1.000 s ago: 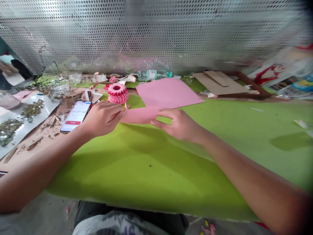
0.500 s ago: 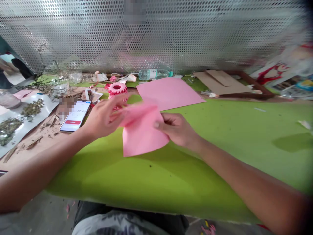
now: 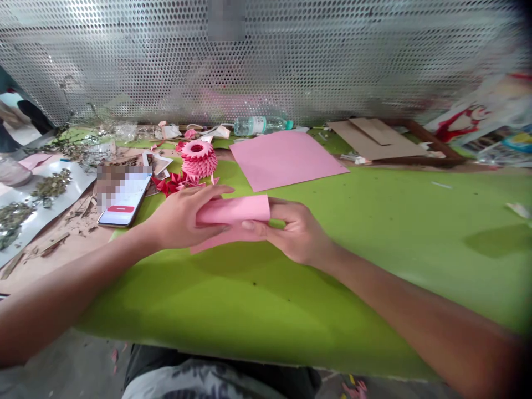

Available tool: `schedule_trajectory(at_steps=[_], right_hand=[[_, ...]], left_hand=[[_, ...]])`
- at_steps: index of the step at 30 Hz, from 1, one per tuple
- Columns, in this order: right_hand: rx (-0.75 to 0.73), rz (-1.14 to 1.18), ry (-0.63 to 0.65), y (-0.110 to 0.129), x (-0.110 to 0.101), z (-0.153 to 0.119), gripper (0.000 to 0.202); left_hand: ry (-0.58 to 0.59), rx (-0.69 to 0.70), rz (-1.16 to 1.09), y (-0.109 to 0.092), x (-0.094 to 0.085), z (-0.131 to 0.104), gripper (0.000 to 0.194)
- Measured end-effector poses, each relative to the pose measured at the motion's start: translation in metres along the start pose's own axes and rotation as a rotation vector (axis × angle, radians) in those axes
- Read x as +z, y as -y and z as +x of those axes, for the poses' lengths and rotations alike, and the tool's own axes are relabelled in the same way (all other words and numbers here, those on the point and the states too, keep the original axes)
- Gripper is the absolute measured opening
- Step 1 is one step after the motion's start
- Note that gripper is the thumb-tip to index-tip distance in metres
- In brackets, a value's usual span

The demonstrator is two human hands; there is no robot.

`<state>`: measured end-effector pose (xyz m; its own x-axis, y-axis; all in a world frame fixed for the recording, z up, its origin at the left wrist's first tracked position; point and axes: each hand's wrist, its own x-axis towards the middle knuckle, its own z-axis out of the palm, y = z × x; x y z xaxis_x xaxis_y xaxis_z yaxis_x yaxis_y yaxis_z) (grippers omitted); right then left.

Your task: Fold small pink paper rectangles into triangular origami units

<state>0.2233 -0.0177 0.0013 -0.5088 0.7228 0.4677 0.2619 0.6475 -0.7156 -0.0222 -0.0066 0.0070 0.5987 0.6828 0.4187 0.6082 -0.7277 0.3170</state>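
A small sheet of pink paper [image 3: 239,210] is held between both hands just above the green table top [image 3: 266,316], its upper part curled over into a loose roll. My left hand [image 3: 183,216] grips its left end, thumb below and fingers over the top. At the right end my right hand [image 3: 297,227] pinches it, thumb in front and fingers behind. Beyond my left hand stands a ring-shaped stack of folded pink paper [image 3: 198,160], with red folded paper pieces [image 3: 170,184] beside it. A larger pink sheet [image 3: 286,160] lies flat behind my hands.
A phone [image 3: 127,199] lies left of my hands, near dried plant bits [image 3: 52,185] on plastic. A clear bottle [image 3: 261,125] lies at the back along the perforated metal panel [image 3: 291,66]. Brown cardboard [image 3: 374,139] rests at the back right.
The small pink paper was spread open and hanging down; now it is curled over into a loose roll. My left hand has come down slightly and closed on its left end.
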Motion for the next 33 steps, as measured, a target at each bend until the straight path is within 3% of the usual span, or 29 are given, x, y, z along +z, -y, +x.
schedule_trajectory(at_steps=[2, 4, 7, 10, 15, 20, 22, 24, 27, 29, 33], right_hand=[[-0.057, -0.103, -0.040, -0.001, -0.003, 0.002, 0.017], [-0.131, -0.231, -0.164, -0.002, -0.007, 0.004, 0.013], [-0.245, -0.381, -0.295, -0.003, -0.009, 0.006, 0.026], [-0.352, -0.469, -0.236, -0.005, -0.006, 0.007, 0.036], [-0.391, -0.595, -0.119, -0.004, 0.000, 0.006, 0.010], [-0.413, -0.673, -0.119, -0.007, -0.012, 0.007, 0.016], [-0.373, -0.701, -0.130, -0.011, -0.021, 0.009, 0.020], [-0.317, -0.749, -0.172, -0.015, -0.030, 0.011, 0.022], [-0.262, -0.834, -0.181, -0.021, -0.034, 0.012, 0.023], [-0.275, -0.837, -0.127, -0.023, -0.030, 0.013, 0.023], [-0.326, -0.801, -0.033, -0.021, -0.013, 0.014, 0.024]], left_hand=[[-0.104, 0.016, 0.117, 0.003, 0.001, 0.001, 0.048], [-0.200, 0.072, 0.245, 0.006, 0.001, 0.002, 0.035], [-0.259, 0.166, 0.384, 0.005, -0.001, 0.003, 0.019], [-0.253, 0.246, 0.433, -0.001, -0.002, 0.003, 0.014], [-0.212, 0.293, 0.411, -0.014, 0.000, 0.003, 0.030], [-0.217, 0.290, 0.366, -0.001, -0.006, 0.005, 0.022], [-0.218, 0.235, 0.356, 0.014, -0.013, 0.006, 0.025], [-0.227, 0.097, 0.370, 0.027, -0.021, 0.007, 0.028], [-0.308, -0.024, 0.388, 0.034, -0.027, 0.009, 0.027], [-0.303, 0.007, 0.418, 0.027, -0.023, 0.009, 0.029], [-0.130, 0.202, 0.453, 0.004, -0.002, 0.009, 0.028]])
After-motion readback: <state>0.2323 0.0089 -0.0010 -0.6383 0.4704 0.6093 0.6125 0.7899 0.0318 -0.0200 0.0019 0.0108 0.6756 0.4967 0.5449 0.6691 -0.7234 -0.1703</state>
